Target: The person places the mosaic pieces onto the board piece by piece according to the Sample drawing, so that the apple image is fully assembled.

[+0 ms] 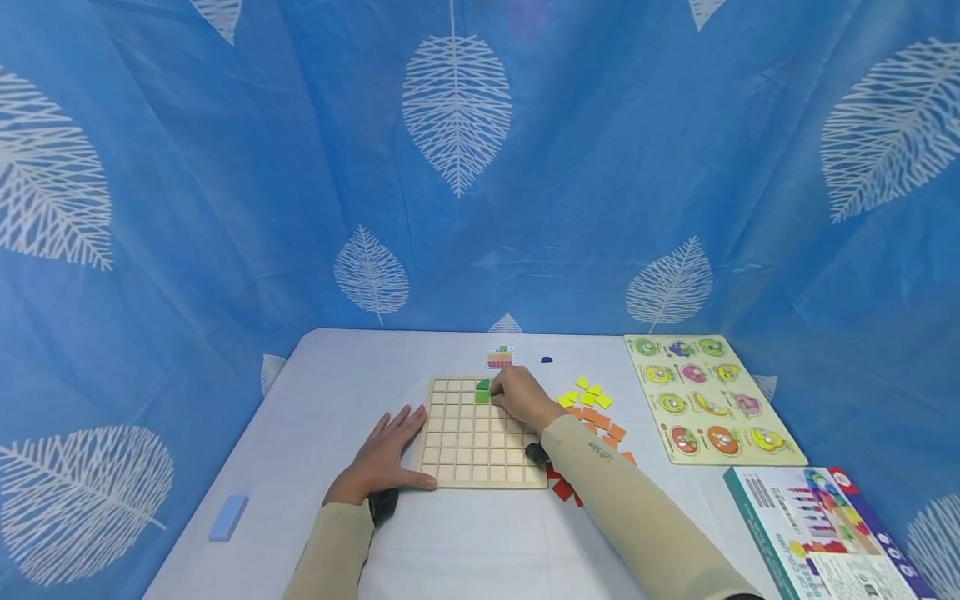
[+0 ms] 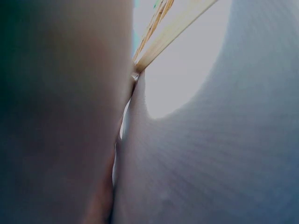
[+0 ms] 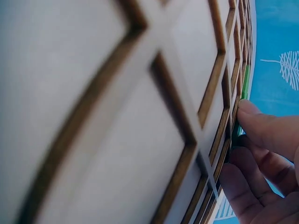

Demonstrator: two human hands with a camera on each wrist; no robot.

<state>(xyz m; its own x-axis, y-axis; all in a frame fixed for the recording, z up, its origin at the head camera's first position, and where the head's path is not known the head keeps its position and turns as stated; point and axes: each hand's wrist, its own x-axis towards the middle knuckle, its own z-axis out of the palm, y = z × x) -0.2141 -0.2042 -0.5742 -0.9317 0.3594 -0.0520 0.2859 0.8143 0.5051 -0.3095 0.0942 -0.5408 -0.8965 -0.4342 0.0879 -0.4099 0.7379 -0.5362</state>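
A wooden grid board (image 1: 465, 442) lies flat on the white table, divided into many square cells. Two green pieces (image 1: 482, 397) sit in cells of its top row area, one rounded and one square. My right hand (image 1: 522, 395) is over the board's upper right, beside those pieces. In the right wrist view, its thumb and fingertips pinch a small green piece (image 3: 238, 129), mostly hidden, at the grid. With fingers spread, my left hand (image 1: 386, 454) rests along the board's left edge, thumb at the lower left corner. The left wrist view shows the board's edge (image 2: 175, 30) close up.
Yellow pieces (image 1: 588, 395), orange pieces (image 1: 600, 418) and red pieces (image 1: 562, 489) lie right of the board, partly under my right sleeve. Behind it are a picture card (image 1: 500, 357) and a dark blue half-round piece (image 1: 547, 359). Farther right: a fruit puzzle (image 1: 708, 400), a box (image 1: 825, 533).
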